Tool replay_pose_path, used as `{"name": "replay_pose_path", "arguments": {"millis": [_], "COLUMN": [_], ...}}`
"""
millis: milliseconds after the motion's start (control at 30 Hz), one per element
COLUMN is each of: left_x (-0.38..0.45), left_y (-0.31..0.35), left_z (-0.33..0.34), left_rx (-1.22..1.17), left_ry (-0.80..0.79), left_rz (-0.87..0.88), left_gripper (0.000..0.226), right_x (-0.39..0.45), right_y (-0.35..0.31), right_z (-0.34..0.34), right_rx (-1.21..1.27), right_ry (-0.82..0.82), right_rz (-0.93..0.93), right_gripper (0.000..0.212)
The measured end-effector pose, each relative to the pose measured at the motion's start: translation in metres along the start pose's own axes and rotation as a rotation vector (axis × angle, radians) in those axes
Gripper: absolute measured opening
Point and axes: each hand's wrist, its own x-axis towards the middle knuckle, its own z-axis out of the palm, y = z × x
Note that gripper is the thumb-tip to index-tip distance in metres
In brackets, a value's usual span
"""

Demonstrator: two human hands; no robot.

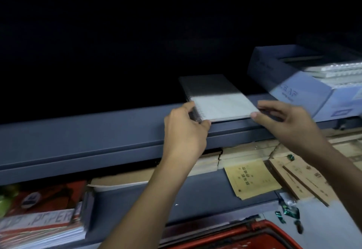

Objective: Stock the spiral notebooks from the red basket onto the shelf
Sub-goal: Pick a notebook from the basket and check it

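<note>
Notebook [219, 99] on shelf edge [98, 131], left hand [184, 131] pinching spiral corner, right hand [284, 123] open beside it

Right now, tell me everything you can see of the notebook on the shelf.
The notebook is a spiral-bound pad with a pale, seemingly clear cover and a wire coil along its left edge. It lies flat on the blue-grey shelf, near end jutting over the front lip, far half in shadow. The left hand grips its coil-side near corner; the right hand touches its right near corner with thumb and fingertips. It sits apart from the blue box on its right.
</note>
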Motion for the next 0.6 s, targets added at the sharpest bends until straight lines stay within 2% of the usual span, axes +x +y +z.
{"name": "replay_pose_path", "arguments": {"millis": [100,233,400,500,600], "left_x": [0.002,0.006,-0.004,-0.028,-0.065], "left_y": [0.002,0.008,0.012,0.007,-0.003], "left_z": [0.003,0.006,0.002,-0.003,-0.005], "left_rx": [0.052,0.047,0.012,-0.019,-0.076], "left_ry": [0.042,0.039,0.022,0.016,-0.043], "left_rz": [0.020,0.021,0.049,0.089,0.087], "left_gripper": [0.033,0.054,0.072,0.074,0.068], "right_x": [-0.001,0.010,0.004,-0.032,-0.082], "right_y": [0.004,0.008,0.001,-0.003,-0.002], "right_z": [0.004,0.014,0.010,0.000,-0.007], "right_rx": [-0.078,-0.025,0.069,0.104,0.170], "right_ry": [0.079,0.179,0.175,0.209,0.119], "right_rz": [-0.056,-0.035,-0.001,-0.005,0.068], "right_gripper": [0.036,0.028,0.038,0.040,0.035]}}
